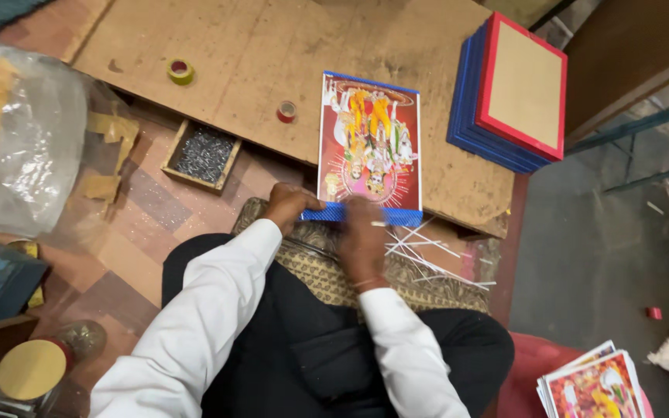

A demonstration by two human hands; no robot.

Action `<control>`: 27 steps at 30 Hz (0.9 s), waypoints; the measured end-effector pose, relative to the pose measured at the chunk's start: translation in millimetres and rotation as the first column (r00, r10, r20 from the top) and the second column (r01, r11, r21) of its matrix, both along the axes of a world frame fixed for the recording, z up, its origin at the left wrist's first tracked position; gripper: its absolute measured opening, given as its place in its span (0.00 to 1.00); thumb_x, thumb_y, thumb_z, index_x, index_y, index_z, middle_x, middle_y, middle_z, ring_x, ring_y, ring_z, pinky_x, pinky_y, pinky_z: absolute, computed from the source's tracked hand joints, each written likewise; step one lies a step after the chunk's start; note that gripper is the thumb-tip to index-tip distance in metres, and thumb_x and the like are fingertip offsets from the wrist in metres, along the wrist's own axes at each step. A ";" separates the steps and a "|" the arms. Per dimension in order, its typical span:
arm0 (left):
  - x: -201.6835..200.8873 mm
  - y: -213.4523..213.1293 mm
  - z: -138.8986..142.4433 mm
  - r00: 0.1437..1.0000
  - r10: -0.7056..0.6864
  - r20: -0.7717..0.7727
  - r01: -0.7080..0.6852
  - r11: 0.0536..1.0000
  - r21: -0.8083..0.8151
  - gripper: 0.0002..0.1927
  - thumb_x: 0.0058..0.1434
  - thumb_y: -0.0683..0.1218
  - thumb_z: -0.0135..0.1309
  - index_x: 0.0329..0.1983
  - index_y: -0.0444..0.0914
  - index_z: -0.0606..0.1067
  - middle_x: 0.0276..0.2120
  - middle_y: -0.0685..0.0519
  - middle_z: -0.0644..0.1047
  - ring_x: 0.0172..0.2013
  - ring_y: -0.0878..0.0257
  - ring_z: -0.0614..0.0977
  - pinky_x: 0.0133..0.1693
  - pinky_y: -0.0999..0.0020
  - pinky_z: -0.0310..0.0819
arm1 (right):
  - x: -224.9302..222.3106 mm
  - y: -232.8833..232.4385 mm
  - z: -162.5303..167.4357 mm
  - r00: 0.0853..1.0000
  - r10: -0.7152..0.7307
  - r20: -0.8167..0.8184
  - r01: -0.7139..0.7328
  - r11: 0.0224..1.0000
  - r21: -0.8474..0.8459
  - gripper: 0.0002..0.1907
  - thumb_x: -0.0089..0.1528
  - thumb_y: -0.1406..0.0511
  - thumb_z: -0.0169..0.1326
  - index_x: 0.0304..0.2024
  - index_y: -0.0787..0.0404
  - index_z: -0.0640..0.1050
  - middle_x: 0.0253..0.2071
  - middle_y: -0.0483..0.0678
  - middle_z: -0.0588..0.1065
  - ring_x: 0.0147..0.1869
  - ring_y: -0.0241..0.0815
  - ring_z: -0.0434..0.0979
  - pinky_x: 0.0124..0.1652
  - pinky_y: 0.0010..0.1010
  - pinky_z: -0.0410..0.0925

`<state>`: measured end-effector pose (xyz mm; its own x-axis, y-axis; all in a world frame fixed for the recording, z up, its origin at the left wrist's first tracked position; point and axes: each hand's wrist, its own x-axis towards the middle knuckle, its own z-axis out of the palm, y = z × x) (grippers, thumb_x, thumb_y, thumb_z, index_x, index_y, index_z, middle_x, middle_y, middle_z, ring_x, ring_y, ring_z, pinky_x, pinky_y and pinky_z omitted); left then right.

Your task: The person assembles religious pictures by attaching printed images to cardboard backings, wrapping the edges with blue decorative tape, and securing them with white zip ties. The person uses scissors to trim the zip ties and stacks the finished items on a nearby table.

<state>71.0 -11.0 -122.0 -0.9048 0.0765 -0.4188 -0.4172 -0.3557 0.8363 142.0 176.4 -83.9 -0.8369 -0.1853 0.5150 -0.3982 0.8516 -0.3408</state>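
A colourful printed picture in a blue frame [369, 143] lies on a low wooden board [272, 62], its near edge overhanging toward me. My left hand [288, 205] grips the frame's near left corner. My right hand [361, 236] presses on the near edge of the frame, fingers closed over it. Both arms wear white sleeves. Thin white strips [427, 255] lie just right of my right hand on a patterned cushion [319, 271].
A stack of blue and red frames [512, 89] stands at the board's right end. A small wooden box of nails [203, 155], a yellow tape roll [180, 71] and a red tape roll [286, 111] lie left. More prints [594, 383] sit bottom right; a plastic bag [17, 131] lies at left.
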 end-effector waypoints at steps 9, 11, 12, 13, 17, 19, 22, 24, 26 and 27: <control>4.4 -11.6 6.2 0.998 -0.017 0.058 0.021 0.998 -0.059 0.04 0.47 0.34 0.62 0.27 0.29 0.80 0.25 0.45 0.81 0.25 0.56 0.82 0.25 0.60 0.75 | 11.5 11.3 44.6 0.944 -0.152 0.292 0.030 0.924 0.382 0.44 0.51 0.68 0.61 0.67 0.76 0.61 0.69 0.67 0.60 0.75 0.62 0.57 0.69 0.53 0.53; 4.9 -11.3 4.5 0.999 0.004 -0.051 -0.011 0.992 -0.126 0.04 0.46 0.34 0.63 0.26 0.28 0.80 0.23 0.45 0.80 0.24 0.56 0.80 0.25 0.60 0.73 | 8.7 35.8 41.6 0.934 -0.209 0.289 0.098 0.930 0.355 0.45 0.51 0.67 0.62 0.67 0.77 0.60 0.70 0.69 0.58 0.75 0.65 0.56 0.68 0.53 0.53; 5.4 -10.5 4.4 0.999 -0.004 -0.048 -0.004 0.985 -0.171 0.04 0.46 0.35 0.63 0.26 0.29 0.80 0.23 0.46 0.80 0.24 0.57 0.80 0.25 0.61 0.73 | 6.7 45.3 38.2 0.932 -0.225 0.284 0.123 0.934 0.336 0.45 0.51 0.68 0.62 0.68 0.77 0.60 0.70 0.69 0.59 0.75 0.65 0.57 0.69 0.52 0.53; 6.6 -9.5 5.0 0.999 -0.010 -0.046 0.000 0.976 -0.218 0.04 0.46 0.35 0.63 0.26 0.30 0.81 0.23 0.47 0.80 0.25 0.58 0.80 0.26 0.61 0.73 | 6.0 53.1 34.3 0.931 -0.238 0.278 0.146 0.938 0.314 0.44 0.52 0.69 0.61 0.68 0.76 0.61 0.71 0.69 0.59 0.75 0.66 0.57 0.70 0.51 0.54; 18.1 -8.4 20.3 0.997 -0.066 -0.030 0.046 0.892 -0.449 0.07 0.49 0.39 0.64 0.31 0.33 0.83 0.25 0.48 0.82 0.28 0.57 0.81 0.31 0.61 0.75 | 7.4 68.5 21.6 0.886 -0.299 0.353 0.253 0.952 0.171 0.43 0.51 0.69 0.60 0.68 0.73 0.62 0.72 0.68 0.59 0.73 0.66 0.59 0.68 0.46 0.59; 26.8 -8.0 34.6 0.978 -0.061 -0.200 -0.060 0.833 -0.550 0.24 0.45 0.39 0.64 0.49 0.37 0.76 0.28 0.47 0.81 0.30 0.54 0.82 0.33 0.61 0.76 | 8.1 71.4 22.3 0.911 -0.273 0.309 0.245 0.961 0.127 0.43 0.49 0.70 0.60 0.67 0.72 0.64 0.71 0.68 0.60 0.73 0.66 0.61 0.68 0.46 0.60; 41.0 -8.6 56.8 0.860 -0.206 -0.466 -0.211 0.689 -0.693 0.30 0.46 0.37 0.61 0.57 0.39 0.78 0.35 0.41 0.81 0.34 0.45 0.81 0.37 0.56 0.74 | 9.5 72.5 33.9 0.820 -0.368 0.438 0.353 0.928 0.118 0.35 0.57 0.67 0.57 0.68 0.63 0.68 0.74 0.59 0.63 0.68 0.63 0.68 0.63 0.46 0.65; 44.1 -10.4 69.2 0.848 -0.277 -0.451 -0.168 0.667 -0.726 0.26 0.50 0.37 0.58 0.56 0.40 0.81 0.36 0.40 0.81 0.35 0.46 0.82 0.38 0.57 0.75 | 13.6 67.2 44.8 0.886 -0.362 0.290 0.321 0.930 0.179 0.35 0.54 0.67 0.60 0.65 0.64 0.70 0.70 0.59 0.66 0.67 0.64 0.69 0.59 0.49 0.66; 43.1 -13.6 77.6 0.925 -0.283 -0.255 0.037 0.733 -0.679 0.23 0.55 0.39 0.56 0.55 0.45 0.82 0.32 0.45 0.83 0.32 0.55 0.84 0.39 0.62 0.77 | 23.5 58.6 55.4 0.886 -0.395 0.244 0.346 0.912 0.219 0.31 0.53 0.67 0.60 0.60 0.62 0.73 0.64 0.58 0.70 0.64 0.63 0.72 0.57 0.49 0.68; 41.4 -15.2 80.4 0.937 -0.284 -0.203 0.087 0.753 -0.653 0.24 0.54 0.39 0.56 0.55 0.45 0.81 0.32 0.44 0.83 0.31 0.56 0.84 0.38 0.62 0.77 | 34.8 52.0 58.3 0.856 -0.439 0.275 0.385 0.894 0.228 0.26 0.55 0.66 0.60 0.57 0.60 0.75 0.60 0.57 0.73 0.62 0.62 0.74 0.57 0.48 0.69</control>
